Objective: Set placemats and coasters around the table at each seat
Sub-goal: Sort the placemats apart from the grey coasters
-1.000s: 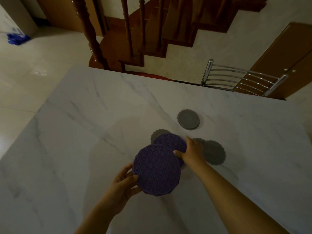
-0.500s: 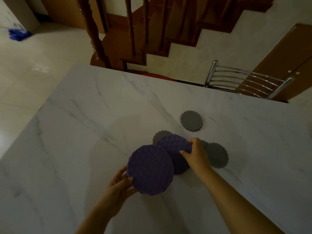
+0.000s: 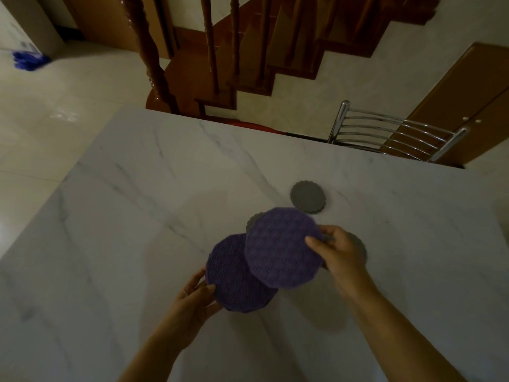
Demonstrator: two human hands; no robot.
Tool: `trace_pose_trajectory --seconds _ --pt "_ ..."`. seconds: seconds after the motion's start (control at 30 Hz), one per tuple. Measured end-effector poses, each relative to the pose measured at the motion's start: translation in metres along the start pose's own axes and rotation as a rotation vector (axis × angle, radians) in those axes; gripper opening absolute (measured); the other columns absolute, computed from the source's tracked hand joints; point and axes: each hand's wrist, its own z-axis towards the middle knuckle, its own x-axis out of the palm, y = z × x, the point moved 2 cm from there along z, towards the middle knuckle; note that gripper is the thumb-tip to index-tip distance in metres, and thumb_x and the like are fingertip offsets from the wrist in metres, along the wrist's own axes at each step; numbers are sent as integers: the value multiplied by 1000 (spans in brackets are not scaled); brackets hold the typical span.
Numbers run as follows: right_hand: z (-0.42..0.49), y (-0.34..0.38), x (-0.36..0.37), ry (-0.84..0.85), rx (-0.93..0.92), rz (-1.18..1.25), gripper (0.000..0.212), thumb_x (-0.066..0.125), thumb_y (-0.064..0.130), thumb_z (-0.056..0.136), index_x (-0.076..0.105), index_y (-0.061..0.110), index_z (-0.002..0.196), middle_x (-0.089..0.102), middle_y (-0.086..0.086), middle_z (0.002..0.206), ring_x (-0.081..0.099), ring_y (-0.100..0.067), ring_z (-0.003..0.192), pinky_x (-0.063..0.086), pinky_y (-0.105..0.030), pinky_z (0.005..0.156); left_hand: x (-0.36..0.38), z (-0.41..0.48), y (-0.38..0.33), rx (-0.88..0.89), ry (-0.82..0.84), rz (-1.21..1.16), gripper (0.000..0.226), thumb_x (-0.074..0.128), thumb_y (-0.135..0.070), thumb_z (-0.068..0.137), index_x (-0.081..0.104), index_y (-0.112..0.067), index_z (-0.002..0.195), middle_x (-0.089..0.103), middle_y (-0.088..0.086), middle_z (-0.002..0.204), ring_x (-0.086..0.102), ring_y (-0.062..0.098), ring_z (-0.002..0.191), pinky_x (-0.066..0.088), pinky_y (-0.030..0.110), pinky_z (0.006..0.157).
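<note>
Both hands are holding purple placemats above the counter.

The left hand (image 3: 192, 301) is gripping the nearer purple placemat (image 3: 234, 277) by its left rim; the right hand (image 3: 340, 252) is pinching the upper purple placemat (image 3: 281, 246) at its right edge, overlapping the first. Beyond them, grey coasters (image 3: 308, 197) are lying on the counter (image 3: 137, 216), nearer the right grip, with the chair (image 3: 391, 133) past the far edge.

White marble table (image 3: 143, 194), grey veins running across it.

One grey scalloped coaster (image 3: 308, 197) lies flat toward the far edge; two more grey coasters sit nearer, mostly hidden.
</note>
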Motion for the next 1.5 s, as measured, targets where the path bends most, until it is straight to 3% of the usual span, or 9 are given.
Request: trace_pose_trajectory --seconds 0.17,0.4,0.5,0.6,0.77,1.13,1.2,1.3,1.5 --pt "-17 -22 29 132 85 -6 23 70 19 81 55 27 97 67 2 102 68 -12 89 57 -25 70 6 -3 3 -13 24 14 45 58 1 74 60 -12 117 73 11 110 72 28 89 60 42 66" --pt "-28 -36 34 29 -7 -188 21 71 19 81 57 28 93 61 10 102 55 -4 98 46 -13 70 13 -7 4 -33 92 32 46 57 2 76 60 -11 120 72 13 109 72 28 88 60 41 68" --pt "-32 -41 31 63 34 -134 22 69 21 82 58 26 100 61 4 112 56 -8 105 51 -19 79 14 -7 4 -47 114 44 45 57 2 76 62 -11 118 72 13 107 72 27 85 60 41 67" --pt "-37 -44 29 105 76 -47 28 69 21 82 58 28 107 62 1 115 61 -16 106 57 -38 85 16 -8 4 -61 138 61 44 57 2 76 64 -11 117 72 14 108 72 27 85 60 41 68" --pt "-43 -44 29 67 9 -80 31 68 21 83 57 38 106 62 11 109 62 -5 98 56 -19 73 16 -10 5 -90 140 85 45 56 2 75 62 -10 119 73 15 103 72 28 82 60 42 68" --pt "-51 -47 28 65 -33 -221 45 66 27 85 54 27 128 59 17 110 57 5 97 51 -11 72 23 -11 8 -80 74 244 51 66 -3 70 59 -13 119 73 10 105 72 27 88 60 44 68" --pt "-53 -47 26 84 -24 -221 43 64 31 86 54 33 127 60 15 116 58 0 103 50 -15 80 22 -11 8 -70 55 258 51 66 -3 69 59 -12 119 74 10 100 72 26 83 60 45 67" --pt "-54 -46 24 145 -19 -251 33 60 36 87 51 50 116 58 22 117 56 5 104 48 -10 80 19 -12 9 -45 35 255 48 63 -3 69 59 -13 116 75 7 93 72 22 76 61 43 65" --pt "-51 -50 23 193 0 -275 37 62 29 88 50 58 107 56 30 112 61 -1 100 50 -15 80 18 -16 12 -27 28 263 49 63 -3 69 59 -13 118 73 9 102 71 25 85 60 48 73"
